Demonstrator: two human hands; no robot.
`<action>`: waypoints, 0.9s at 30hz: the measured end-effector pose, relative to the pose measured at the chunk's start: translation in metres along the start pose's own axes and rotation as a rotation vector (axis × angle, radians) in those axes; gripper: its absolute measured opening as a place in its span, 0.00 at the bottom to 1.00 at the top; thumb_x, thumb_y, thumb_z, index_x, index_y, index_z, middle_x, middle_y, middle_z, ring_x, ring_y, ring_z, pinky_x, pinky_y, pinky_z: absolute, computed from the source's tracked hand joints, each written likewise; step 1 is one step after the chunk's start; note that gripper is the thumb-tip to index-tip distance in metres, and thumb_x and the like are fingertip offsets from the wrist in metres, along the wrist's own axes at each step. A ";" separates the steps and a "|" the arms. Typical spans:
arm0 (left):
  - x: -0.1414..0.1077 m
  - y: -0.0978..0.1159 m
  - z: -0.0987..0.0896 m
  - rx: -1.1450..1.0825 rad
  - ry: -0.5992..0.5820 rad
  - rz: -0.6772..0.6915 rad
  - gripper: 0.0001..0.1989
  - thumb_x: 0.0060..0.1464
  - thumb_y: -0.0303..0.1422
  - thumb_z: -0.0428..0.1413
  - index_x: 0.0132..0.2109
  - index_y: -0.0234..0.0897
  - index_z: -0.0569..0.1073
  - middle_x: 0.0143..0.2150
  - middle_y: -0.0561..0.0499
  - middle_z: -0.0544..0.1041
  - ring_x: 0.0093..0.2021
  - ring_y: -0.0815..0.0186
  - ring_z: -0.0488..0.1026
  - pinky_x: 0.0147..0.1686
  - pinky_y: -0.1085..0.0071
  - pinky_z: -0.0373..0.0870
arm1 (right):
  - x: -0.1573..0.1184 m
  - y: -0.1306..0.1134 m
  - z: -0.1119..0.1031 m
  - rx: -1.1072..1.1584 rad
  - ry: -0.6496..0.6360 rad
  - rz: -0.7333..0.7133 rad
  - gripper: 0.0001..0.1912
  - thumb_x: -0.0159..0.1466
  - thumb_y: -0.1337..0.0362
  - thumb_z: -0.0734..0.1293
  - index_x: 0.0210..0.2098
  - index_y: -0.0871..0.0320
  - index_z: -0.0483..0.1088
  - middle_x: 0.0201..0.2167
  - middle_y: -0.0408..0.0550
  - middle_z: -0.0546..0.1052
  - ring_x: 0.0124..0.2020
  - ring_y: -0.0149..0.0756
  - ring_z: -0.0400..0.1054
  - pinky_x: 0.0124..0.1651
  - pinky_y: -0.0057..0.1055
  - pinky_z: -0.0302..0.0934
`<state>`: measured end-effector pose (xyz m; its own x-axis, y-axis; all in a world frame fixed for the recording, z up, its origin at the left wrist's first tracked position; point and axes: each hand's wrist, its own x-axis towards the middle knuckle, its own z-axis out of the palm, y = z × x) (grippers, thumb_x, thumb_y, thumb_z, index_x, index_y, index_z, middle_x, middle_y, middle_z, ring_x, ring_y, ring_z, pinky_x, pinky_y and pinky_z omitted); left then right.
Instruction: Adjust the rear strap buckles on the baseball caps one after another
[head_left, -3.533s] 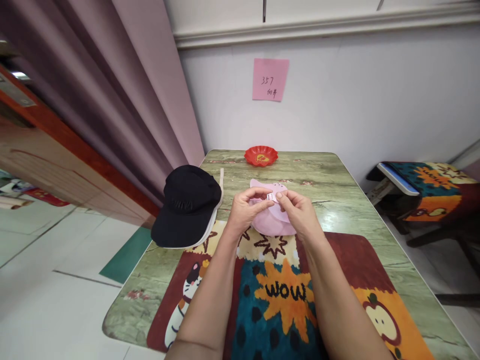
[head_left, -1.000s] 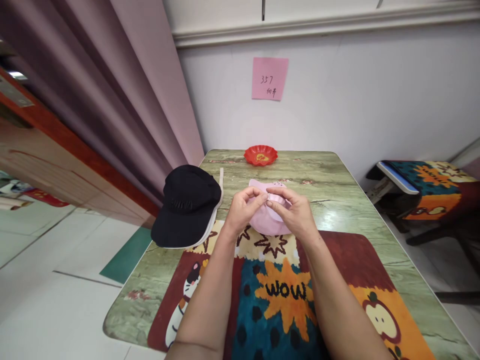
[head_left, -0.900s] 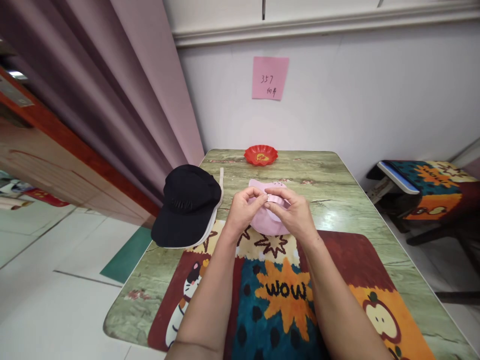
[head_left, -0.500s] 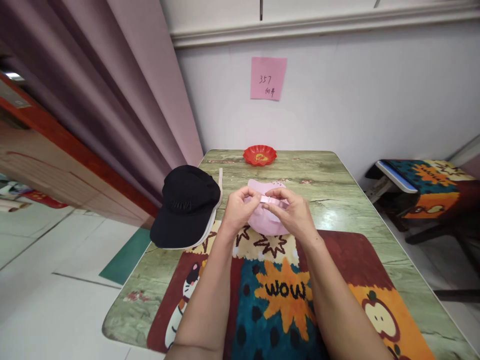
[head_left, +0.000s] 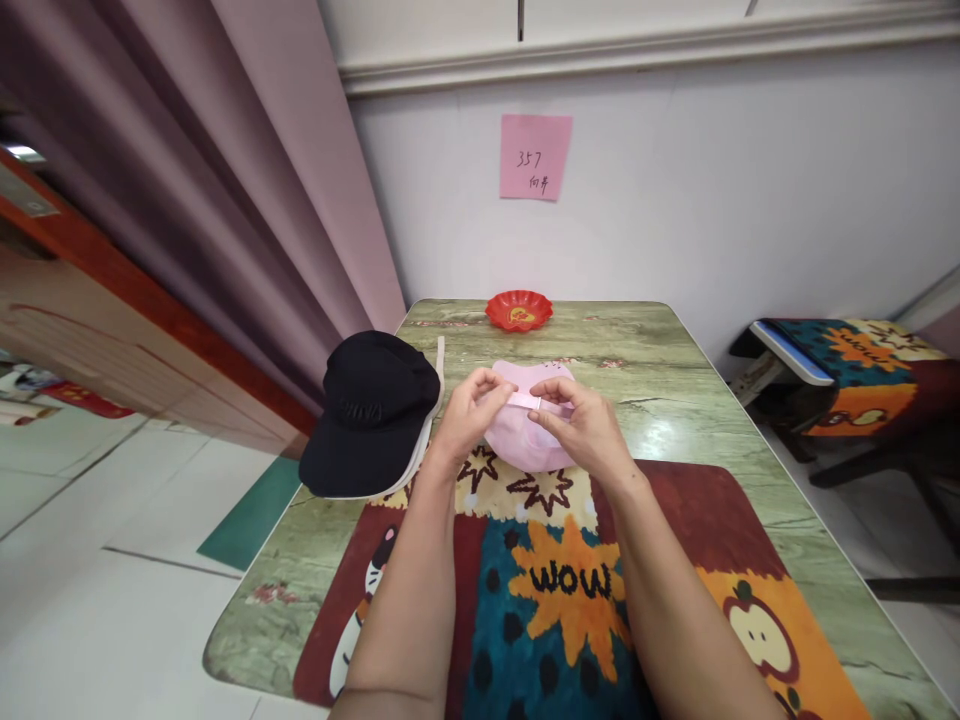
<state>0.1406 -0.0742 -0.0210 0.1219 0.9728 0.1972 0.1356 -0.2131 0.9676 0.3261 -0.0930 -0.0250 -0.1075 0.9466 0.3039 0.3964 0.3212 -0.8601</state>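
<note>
A pale pink cap [head_left: 523,447] rests on the table between my hands, its back strap [head_left: 525,402] facing up. My left hand [head_left: 471,412] pinches the strap's left part between thumb and fingers. On the other side, my right hand [head_left: 589,422] grips the strap by its buckle with thumb and forefinger. The hands partly cover the cap's sides. To the left lies a black cap [head_left: 382,400] with raised lettering, brim toward me, stacked over a whitish one whose edge and strap [head_left: 441,358] stick out.
A red scalloped dish [head_left: 519,311] stands near the table's back edge. Beneath my forearms is a patterned mat [head_left: 555,600]. A pink note [head_left: 535,157] is stuck on the wall. A curtain [head_left: 300,200] hangs at left, and a stool [head_left: 862,375] with a matching cover stands at right.
My left hand has slid slightly left along the strap, away from my right hand, so more of the strap shows. My right hand has barely moved.
</note>
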 end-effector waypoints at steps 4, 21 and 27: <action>0.000 -0.001 0.004 0.076 -0.183 -0.017 0.13 0.56 0.42 0.59 0.34 0.35 0.77 0.33 0.50 0.78 0.34 0.65 0.70 0.35 0.72 0.64 | 0.000 0.002 -0.005 0.052 -0.052 -0.012 0.15 0.60 0.59 0.73 0.46 0.53 0.77 0.44 0.47 0.82 0.45 0.42 0.75 0.50 0.39 0.66; -0.012 0.024 -0.007 0.610 -0.075 -0.081 0.12 0.56 0.38 0.54 0.32 0.38 0.80 0.30 0.51 0.77 0.32 0.64 0.69 0.30 0.72 0.58 | -0.006 0.024 -0.056 -0.258 -0.241 0.138 0.18 0.62 0.48 0.69 0.45 0.51 0.79 0.37 0.46 0.82 0.29 0.37 0.70 0.33 0.32 0.62; -0.009 0.017 0.001 0.599 -0.058 -0.100 0.13 0.56 0.38 0.54 0.31 0.38 0.79 0.28 0.52 0.76 0.30 0.65 0.69 0.31 0.71 0.58 | -0.002 0.030 -0.051 -0.199 -0.123 0.213 0.17 0.62 0.48 0.67 0.29 0.56 0.74 0.25 0.44 0.76 0.26 0.35 0.66 0.31 0.30 0.56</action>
<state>0.1425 -0.0867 -0.0063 0.1311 0.9878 0.0845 0.6763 -0.1514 0.7209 0.3844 -0.0868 -0.0310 -0.1070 0.9922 0.0632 0.5914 0.1146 -0.7982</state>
